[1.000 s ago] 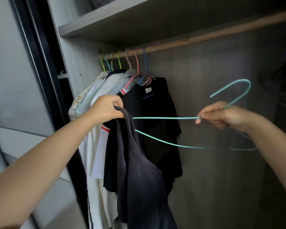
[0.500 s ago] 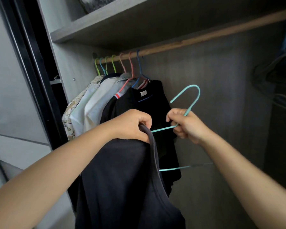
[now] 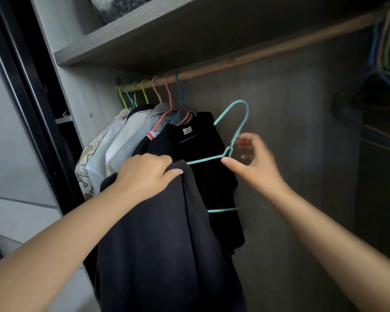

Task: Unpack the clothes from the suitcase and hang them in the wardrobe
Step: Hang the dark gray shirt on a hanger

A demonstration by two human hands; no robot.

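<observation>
Below the rail [image 3: 245, 58], we clench our left hand [image 3: 148, 174] on the dark garment [image 3: 162, 244], threading it onto the teal hanger [image 3: 232, 140]; our right hand [image 3: 254, 163] hovers unclenched beside its neck. Next we likely regrip and hook it up.

Grey bundle [image 3: 122, 6] on top shelf [image 3: 144, 30]

Dim light enters from the left, leaving the grey wardrobe interior [image 3: 291, 131] shadowed toward the right, with wide-angle bending at the edges and slight motion blur.
</observation>
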